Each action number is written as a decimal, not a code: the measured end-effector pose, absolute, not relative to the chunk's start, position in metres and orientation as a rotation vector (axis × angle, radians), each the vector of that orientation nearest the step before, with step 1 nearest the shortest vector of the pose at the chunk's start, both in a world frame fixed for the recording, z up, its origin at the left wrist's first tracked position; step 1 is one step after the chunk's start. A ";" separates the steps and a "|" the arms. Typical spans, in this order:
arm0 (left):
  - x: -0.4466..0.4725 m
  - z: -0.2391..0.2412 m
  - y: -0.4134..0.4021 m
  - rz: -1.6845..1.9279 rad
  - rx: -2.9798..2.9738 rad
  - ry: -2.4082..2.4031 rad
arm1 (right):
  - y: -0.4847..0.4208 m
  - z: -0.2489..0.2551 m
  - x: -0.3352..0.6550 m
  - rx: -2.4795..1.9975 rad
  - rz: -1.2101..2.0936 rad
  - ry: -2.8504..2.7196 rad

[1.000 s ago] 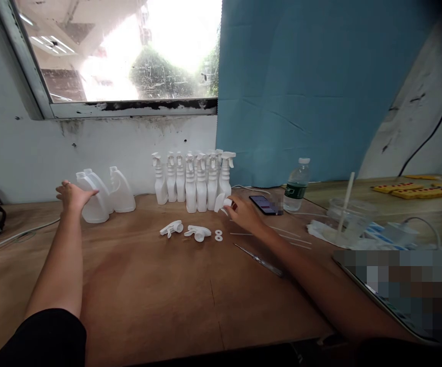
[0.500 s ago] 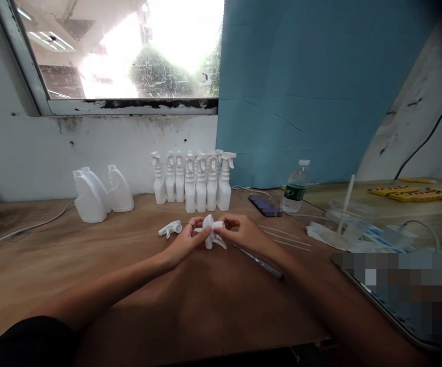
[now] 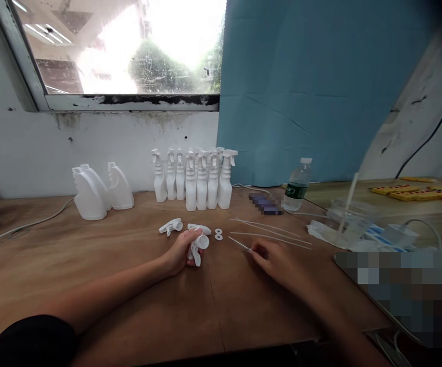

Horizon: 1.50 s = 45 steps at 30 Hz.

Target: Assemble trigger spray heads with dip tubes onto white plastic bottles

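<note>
My left hand (image 3: 182, 251) is closed round a white trigger sprayer head (image 3: 198, 245), held just above the wooden table (image 3: 129, 285). My right hand (image 3: 274, 257) rests on the table with its fingers pinched on a thin metal tool (image 3: 239, 245) that looks like tweezers. Two more loose sprayer heads (image 3: 171, 226) lie just beyond my left hand, with two small white rings (image 3: 218, 234) beside them. Thin white dip tubes (image 3: 270, 232) lie beyond my right hand.
A row of several white spray bottles (image 3: 198, 178) with heads stands at the wall. Three capless white bottles (image 3: 98, 191) stand to the left. A water bottle (image 3: 297, 184), a phone (image 3: 265, 203), plastic bags (image 3: 351, 224) and a cable (image 3: 25, 227) are also on the table.
My hands have parted. The left hand kept the sprayer head and lowered it toward the table. The right hand moved right and took hold of the thin metal tool.
</note>
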<state>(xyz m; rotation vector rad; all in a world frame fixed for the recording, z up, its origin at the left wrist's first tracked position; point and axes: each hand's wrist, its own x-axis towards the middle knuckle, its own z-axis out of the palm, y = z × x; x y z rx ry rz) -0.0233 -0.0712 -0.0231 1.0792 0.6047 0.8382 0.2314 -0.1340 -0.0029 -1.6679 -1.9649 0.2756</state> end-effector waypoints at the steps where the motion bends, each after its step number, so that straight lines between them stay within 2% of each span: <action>1: -0.023 -0.024 -0.072 0.840 1.086 0.629 | -0.137 -0.001 0.223 -1.550 0.274 -1.928; 7: -0.021 -0.029 -0.069 0.886 1.077 0.678 | -0.153 0.007 0.190 -1.172 0.135 -1.788; 15: -0.016 -0.026 -0.077 0.916 1.153 0.693 | -0.155 0.002 0.193 -1.145 0.085 -1.833; 22: -0.013 -0.025 -0.083 0.954 1.267 0.743 | -0.156 -0.007 0.187 -1.075 -0.188 -2.020; 29: -0.018 -0.023 -0.081 0.761 1.271 0.766 | -0.156 0.008 0.193 -1.205 0.257 -1.882; 32: -0.018 -0.023 -0.081 0.756 1.275 0.709 | -0.156 0.009 0.192 -1.183 0.344 -1.878; 38: -0.017 -0.021 -0.078 0.794 1.153 0.710 | -0.158 0.004 0.187 -1.181 0.359 -1.924; 45: -0.016 -0.017 -0.078 0.727 1.119 0.637 | -0.157 0.000 0.188 -1.150 0.190 -1.929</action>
